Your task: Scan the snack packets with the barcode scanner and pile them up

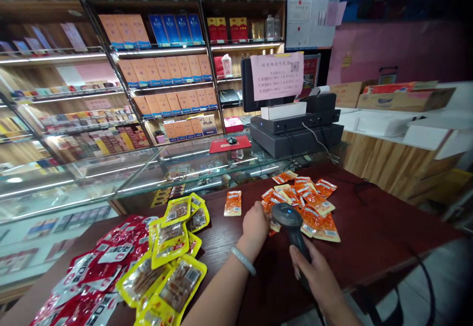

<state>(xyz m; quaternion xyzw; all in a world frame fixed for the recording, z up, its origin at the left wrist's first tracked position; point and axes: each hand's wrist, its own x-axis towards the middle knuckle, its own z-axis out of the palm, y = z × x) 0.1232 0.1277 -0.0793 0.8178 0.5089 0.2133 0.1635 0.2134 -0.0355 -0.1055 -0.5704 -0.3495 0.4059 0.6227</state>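
My right hand (314,267) is wrapped round the handle of a dark barcode scanner (287,217), whose head points away from me and shows a small blue light. My left hand (256,227), with a pale bangle on the wrist, is curled at the left edge of a pile of orange snack packets (312,198). Its fingertips are hidden, so what they hold, if anything, does not show. A single orange packet (232,203) lies apart, left of that hand. Further left are yellow-edged snack packets (170,242) in a heap, beside a spread of red packets (99,262).
The dark red tabletop (384,217) meets a glass display counter (140,168). On the counter stand a monitor with a pink sign (277,77), a black cash drawer (295,136) and a mouse on a red mat (218,145). Cardboard boxes (402,98) sit to the right.
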